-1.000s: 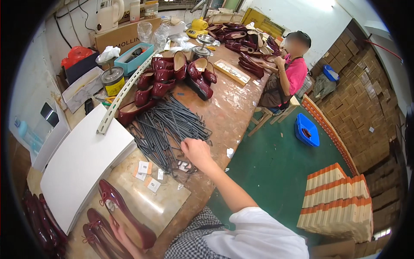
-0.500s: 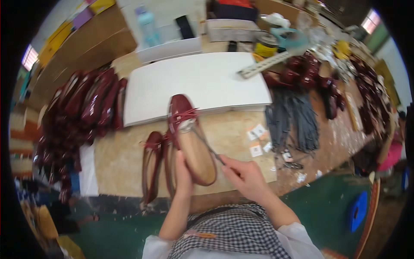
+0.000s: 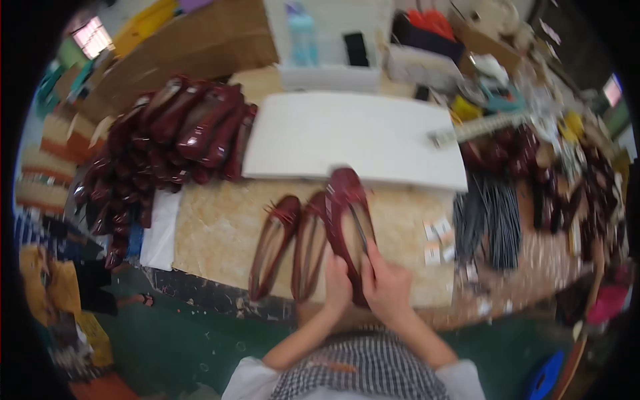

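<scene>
My left hand [image 3: 338,287] is closed around the left side of a dark red flat shoe [image 3: 345,190], held toe away from me over the table. My right hand [image 3: 390,287] grips a thin dark rod-like tool [image 3: 359,223], perhaps tweezers. Its far end reaches into the shoe's opening toward the toe, and the tip is hidden. Just left of the held shoe, two more dark red flats lie side by side: an outer one [image 3: 285,212] with a small bow and an inner one [image 3: 313,212], partly overlapped by the held shoe.
A white stack of sheets [image 3: 360,137] lies beyond the shoes. Glossy red shoes [image 3: 200,133] are heaped at left. To the right are small tags [image 3: 437,232], grey strips [image 3: 501,230] and more red shoes [image 3: 520,150]. A light slotted bar [image 3: 473,129] rests across the stack's right end.
My view has swung left, so the table sits further right. The tool has gone deeper into the shoe and my right hand is closer to it. White crumpled material at its toe no longer shows.
</scene>
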The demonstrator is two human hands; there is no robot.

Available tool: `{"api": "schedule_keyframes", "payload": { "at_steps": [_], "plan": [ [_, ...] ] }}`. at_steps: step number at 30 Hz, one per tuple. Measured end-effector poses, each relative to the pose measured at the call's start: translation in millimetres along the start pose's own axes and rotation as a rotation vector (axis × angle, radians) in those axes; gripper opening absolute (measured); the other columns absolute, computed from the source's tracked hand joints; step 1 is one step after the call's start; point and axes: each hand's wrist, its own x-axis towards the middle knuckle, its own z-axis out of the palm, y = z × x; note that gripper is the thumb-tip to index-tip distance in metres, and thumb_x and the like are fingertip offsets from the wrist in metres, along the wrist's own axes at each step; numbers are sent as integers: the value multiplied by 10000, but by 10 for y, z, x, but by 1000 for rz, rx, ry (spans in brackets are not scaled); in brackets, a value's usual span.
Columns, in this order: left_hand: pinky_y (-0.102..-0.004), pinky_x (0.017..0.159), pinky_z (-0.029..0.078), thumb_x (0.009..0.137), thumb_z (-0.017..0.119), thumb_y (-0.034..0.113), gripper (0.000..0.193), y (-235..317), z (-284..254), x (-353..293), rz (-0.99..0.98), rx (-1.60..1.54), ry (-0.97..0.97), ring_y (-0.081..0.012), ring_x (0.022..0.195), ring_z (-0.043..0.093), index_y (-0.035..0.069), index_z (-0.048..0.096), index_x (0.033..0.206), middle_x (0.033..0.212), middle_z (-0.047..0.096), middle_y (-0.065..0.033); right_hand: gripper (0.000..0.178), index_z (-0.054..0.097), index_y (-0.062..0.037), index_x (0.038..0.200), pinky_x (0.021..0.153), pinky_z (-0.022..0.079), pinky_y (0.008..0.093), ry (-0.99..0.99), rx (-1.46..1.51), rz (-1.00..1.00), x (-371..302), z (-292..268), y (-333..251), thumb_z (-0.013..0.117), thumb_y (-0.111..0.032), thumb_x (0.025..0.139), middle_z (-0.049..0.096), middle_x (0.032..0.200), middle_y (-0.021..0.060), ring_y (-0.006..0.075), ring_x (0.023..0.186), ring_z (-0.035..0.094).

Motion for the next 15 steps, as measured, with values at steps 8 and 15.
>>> {"api": "schedule_keyframes", "payload": {
  "at_steps": [8, 15],
  "plan": [
    [-504, 994, 337, 674, 742, 309, 589, 552, -593, 1, 394, 1130, -155, -429, 1232, 354, 74, 561, 1184, 1271, 422, -244, 371, 548, 15, 1273, 495, 395, 178, -194, 419, 442, -163, -636, 394, 540, -110, 924, 696, 760, 25, 17, 543, 466],
    [-613, 1059, 190, 840, 545, 527, 691, 481, -1050, 114, 292, 1430, -252, -425, 1179, 414, 130, 409, 1388, 1246, 461, -258, 295, 630, -43, 1179, 585, 480, 267, -366, 232, 391, -214, -315, 661, 527, -138, 920, 698, 737, 61, 109, 587, 585]
  ]
}}
